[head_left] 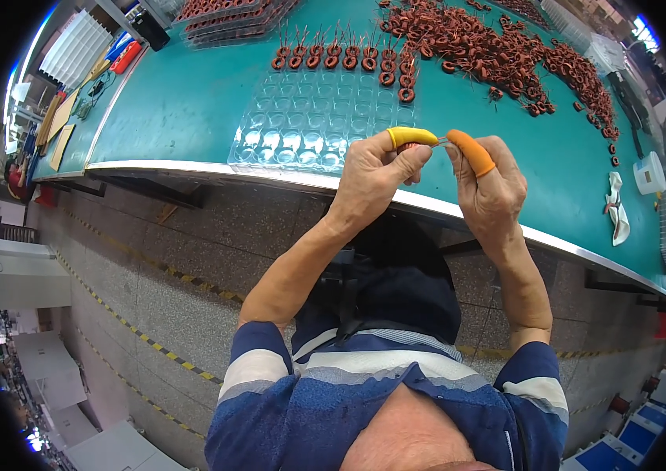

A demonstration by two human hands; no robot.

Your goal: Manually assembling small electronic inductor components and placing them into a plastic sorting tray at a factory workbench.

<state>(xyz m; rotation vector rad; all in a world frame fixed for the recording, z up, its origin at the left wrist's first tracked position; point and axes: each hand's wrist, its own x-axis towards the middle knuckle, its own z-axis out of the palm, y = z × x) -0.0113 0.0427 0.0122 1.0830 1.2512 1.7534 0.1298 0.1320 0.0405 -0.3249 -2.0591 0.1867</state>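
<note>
Where the hands meet: left hand (372,177) clamps thumb and forefinger on a copper-red ring coil (407,147) at frame centre, apparently so its thin wire leads (442,140) point right.
Right hand (494,188): thumb and forefinger look pinched together on those leads, seemingly holding them straight.
Finger caps: yellow cap (413,135) and orange cap (471,151), smooth and rubbery, perhaps for grip.
Tray (294,118), upper centre: clear, glossy, round-pocketed plastic; seated coils (333,56) point leads upward, probably against tangling.
Heap (474,43), upper right: loose, wiry coils on the smooth green tabletop (184,118).
</note>
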